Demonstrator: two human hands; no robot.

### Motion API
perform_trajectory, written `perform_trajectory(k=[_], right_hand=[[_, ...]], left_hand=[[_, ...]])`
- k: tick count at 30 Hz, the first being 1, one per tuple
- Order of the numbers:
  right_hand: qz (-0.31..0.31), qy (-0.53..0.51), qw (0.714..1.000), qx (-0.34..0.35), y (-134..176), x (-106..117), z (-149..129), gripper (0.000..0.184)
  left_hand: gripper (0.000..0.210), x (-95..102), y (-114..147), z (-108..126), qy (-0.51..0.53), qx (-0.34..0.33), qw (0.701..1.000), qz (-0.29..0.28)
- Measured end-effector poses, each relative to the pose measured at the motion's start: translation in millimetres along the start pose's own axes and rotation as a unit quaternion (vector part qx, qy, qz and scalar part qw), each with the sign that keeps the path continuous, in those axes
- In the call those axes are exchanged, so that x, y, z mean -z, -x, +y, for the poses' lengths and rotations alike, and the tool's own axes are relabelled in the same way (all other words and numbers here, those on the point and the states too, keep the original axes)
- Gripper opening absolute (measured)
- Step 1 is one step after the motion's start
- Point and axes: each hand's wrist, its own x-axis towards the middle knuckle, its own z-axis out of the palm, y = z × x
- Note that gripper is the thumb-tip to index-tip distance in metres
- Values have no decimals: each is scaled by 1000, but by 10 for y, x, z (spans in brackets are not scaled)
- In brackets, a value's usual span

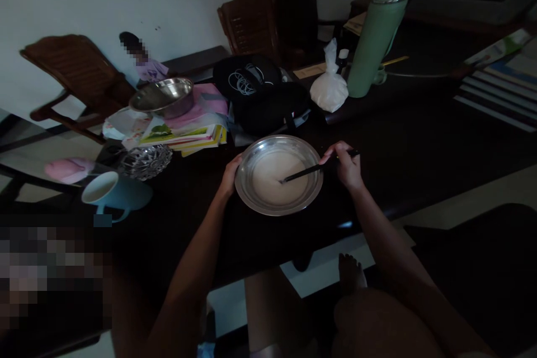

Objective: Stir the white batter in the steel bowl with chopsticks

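A shallow steel bowl [312, 190] holding a pale, creamy batter sits on the dark table [419, 156] in front of me. My left hand [230, 176] grips the bowl's left rim. My right hand [346, 165] holds a pair of dark chopsticks [308, 172] at the bowl's right edge, with their tips dipped in the batter near the middle.
A blue mug [113, 193] and a cut-glass dish [146, 161] stand at the left. Behind lie books [184, 135], a second steel bowl [163, 96], a black bag [260, 95], a white tied bag [329, 89] and a green thermos [375, 39]. Wooden chairs [79, 75] line the wall.
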Motion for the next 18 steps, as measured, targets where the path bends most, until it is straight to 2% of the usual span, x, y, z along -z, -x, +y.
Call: perform_trajectory(k=[2, 4, 9, 14, 18], right_hand=[[-44, 11, 999, -8, 7, -10, -7, 41], [-57, 29, 998, 0, 6, -16, -11, 38], [10, -8, 1000, 10, -5, 5, -1, 40], [-65, 14, 998, 4, 6, -7, -10, 36], [-3, -2, 1000, 21, -2, 6, -14, 37]], left_hand=[[41, -3, 0, 3, 2, 4, 1000, 2], [40, -7, 3, 6, 6, 8, 1000, 3], [40, -19, 17, 22, 8, 2, 1000, -5], [41, -21, 24, 25, 7, 4, 1000, -3], [42, -8, 19, 9, 11, 7, 1000, -4]])
